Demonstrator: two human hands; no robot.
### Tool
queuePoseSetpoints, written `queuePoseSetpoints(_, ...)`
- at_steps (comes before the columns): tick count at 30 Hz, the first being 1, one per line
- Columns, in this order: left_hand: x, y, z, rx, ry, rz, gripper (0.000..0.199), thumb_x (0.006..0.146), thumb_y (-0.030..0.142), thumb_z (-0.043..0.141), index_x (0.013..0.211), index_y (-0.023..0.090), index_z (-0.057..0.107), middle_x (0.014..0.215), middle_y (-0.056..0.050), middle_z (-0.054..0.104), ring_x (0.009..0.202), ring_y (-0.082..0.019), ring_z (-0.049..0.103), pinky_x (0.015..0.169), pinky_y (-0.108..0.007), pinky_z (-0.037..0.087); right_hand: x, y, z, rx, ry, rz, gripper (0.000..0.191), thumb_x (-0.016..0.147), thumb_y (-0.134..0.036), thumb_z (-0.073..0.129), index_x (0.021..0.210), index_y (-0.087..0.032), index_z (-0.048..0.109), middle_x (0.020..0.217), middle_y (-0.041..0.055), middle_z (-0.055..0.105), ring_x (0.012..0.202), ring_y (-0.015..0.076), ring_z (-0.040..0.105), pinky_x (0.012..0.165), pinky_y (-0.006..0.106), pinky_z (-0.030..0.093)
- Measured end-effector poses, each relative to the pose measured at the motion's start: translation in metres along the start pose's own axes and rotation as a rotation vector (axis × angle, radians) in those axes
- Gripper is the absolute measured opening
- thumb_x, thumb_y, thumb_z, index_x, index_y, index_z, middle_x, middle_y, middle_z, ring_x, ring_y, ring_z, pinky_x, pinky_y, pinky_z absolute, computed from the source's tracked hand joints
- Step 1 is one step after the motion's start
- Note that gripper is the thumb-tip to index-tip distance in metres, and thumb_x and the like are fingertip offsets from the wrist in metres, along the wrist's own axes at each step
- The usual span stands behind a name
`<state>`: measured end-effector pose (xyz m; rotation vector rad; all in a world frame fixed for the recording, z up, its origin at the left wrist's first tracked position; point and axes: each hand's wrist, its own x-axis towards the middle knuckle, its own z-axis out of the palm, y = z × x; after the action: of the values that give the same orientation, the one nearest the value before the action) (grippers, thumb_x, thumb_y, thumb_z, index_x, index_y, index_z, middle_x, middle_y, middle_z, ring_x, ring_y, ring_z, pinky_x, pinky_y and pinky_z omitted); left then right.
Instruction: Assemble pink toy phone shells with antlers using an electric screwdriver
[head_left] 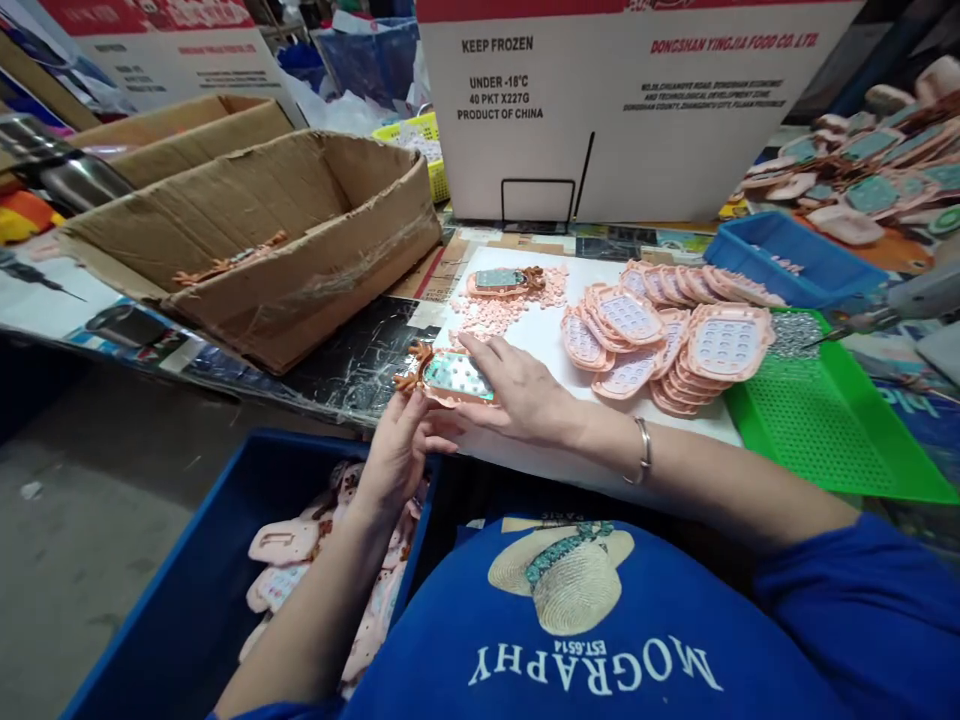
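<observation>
A pink plastic toy casing [452, 374] with a shiny green circuit board and brown antlers lies between my two hands at the front edge of the white work surface. My left hand [397, 450] grips its antlered end from below, thumb near the antlers. Over the other end, my right hand [525, 388] is bent around the casing, its fingers on the far rim and its thumb on the near side. Behind them, another antlered casing [496, 282] with a board rests on a scatter of small pink pieces [487, 315]. Stacked pink panels with pale keypads [727, 345] are to the right.
A cardboard box [315, 270] stands at left. Below it, a blue bin [202, 570] holds pink casings. At right are a green tray [847, 430] with small metal parts, a blue basket [795, 260], and a screwdriver-like tool [885, 315]. A white carton [600, 130] stands behind.
</observation>
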<state>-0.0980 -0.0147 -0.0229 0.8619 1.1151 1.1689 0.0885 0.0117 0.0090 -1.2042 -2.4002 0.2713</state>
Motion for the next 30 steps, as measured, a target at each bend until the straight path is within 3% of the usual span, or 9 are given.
queuePoseSetpoints(4,-0.001,-0.004,0.035,-0.096,-0.089,0.011,0.041,0.074,0.041,0.079,0.104,0.017,0.064,0.084,0.000,0.071,0.062,-0.012,0.065,0.055,-0.023,0.053,-0.059,0.005,-0.017,0.309,0.076,0.067,0.081,0.093,-0.056,0.060,0.153,-0.008,0.033,0.132,0.0213,0.054,0.120,0.0331,0.056,0.099,0.049,0.052)
queuePoseSetpoints(8,-0.002,-0.001,0.064,-0.086,-0.304,-0.104,0.037,0.070,0.032,0.082,0.100,0.015,0.067,0.072,0.001,0.066,0.055,-0.010,0.060,0.054,-0.022,0.050,-0.109,0.014,-0.031,1.068,-0.005,0.366,0.070,0.098,-0.064,0.046,0.150,-0.018,0.040,0.135,0.0163,0.059,0.116,0.0265,0.064,0.096,0.042,0.057)
queuePoseSetpoints(11,-0.002,0.002,0.087,-0.038,-0.492,-0.187,0.038,0.070,0.036,0.083,0.097,0.015,0.067,0.064,0.003,0.061,0.047,-0.008,0.054,0.043,-0.020,0.042,-0.130,0.015,-0.039,1.596,-0.095,0.474,0.063,0.100,-0.066,0.040,0.140,-0.019,0.049,0.125,0.0149,0.066,0.103,0.0245,0.071,0.086,0.040,0.060)
queuePoseSetpoints(15,0.002,0.005,0.118,-0.011,-0.601,-0.184,0.039,0.067,0.037,0.086,0.091,0.015,0.065,0.064,0.004,0.060,0.045,-0.006,0.051,0.038,-0.017,0.034,-0.143,0.018,-0.044,1.865,-0.020,0.568,0.060,0.092,-0.068,0.057,0.129,-0.021,0.059,0.117,0.0108,0.071,0.096,0.0224,0.073,0.082,0.035,0.061)
queuePoseSetpoints(19,0.013,0.009,0.141,0.014,-0.712,-0.164,0.045,0.064,0.040,0.089,0.092,0.016,0.063,0.065,0.004,0.061,0.045,-0.006,0.052,0.039,-0.017,0.034,-0.147,0.026,-0.055,1.875,0.125,0.558,0.058,0.086,-0.067,0.066,0.123,-0.023,0.066,0.111,0.0077,0.073,0.087,0.0174,0.072,0.073,0.025,0.059)
queuePoseSetpoints(22,0.031,0.014,0.149,-0.006,-0.745,-0.076,0.059,0.064,0.055,0.086,0.104,0.018,0.063,0.075,0.002,0.064,0.047,-0.007,0.055,0.041,-0.020,0.040,-0.142,0.034,-0.073,1.767,0.232,0.548,0.048,0.090,-0.061,0.063,0.125,-0.027,0.065,0.112,0.0048,0.073,0.088,0.0158,0.070,0.072,0.024,0.057)
queuePoseSetpoints(25,0.057,0.020,0.150,-0.070,-0.627,0.021,0.060,0.070,0.064,0.076,0.105,0.017,0.063,0.086,-0.002,0.067,0.049,-0.007,0.057,0.042,-0.021,0.042,-0.129,0.047,-0.095,1.536,0.346,0.565,0.042,0.094,-0.056,0.057,0.123,-0.028,0.065,0.109,0.0036,0.072,0.091,0.0177,0.069,0.076,0.029,0.058)
queuePoseSetpoints(27,0.074,0.021,0.147,-0.127,-0.511,0.054,0.051,0.072,0.055,0.078,0.100,0.016,0.062,0.087,-0.001,0.066,0.049,-0.005,0.055,0.043,-0.019,0.040,-0.116,0.061,-0.107,1.291,0.383,0.595,0.045,0.093,-0.059,0.054,0.121,-0.025,0.065,0.108,0.0055,0.072,0.096,0.0209,0.068,0.082,0.033,0.058)
queuePoseSetpoints(30,0.093,0.018,0.139,-0.156,-0.391,0.052,0.040,0.070,0.041,0.080,0.096,0.017,0.061,0.080,0.001,0.065,0.048,-0.004,0.053,0.043,-0.017,0.036,-0.093,0.089,-0.117,0.738,0.355,0.570,0.053,0.098,-0.058,0.043,0.135,-0.021,0.054,0.125,0.0089,0.066,0.111,0.0241,0.064,0.094,0.038,0.055)
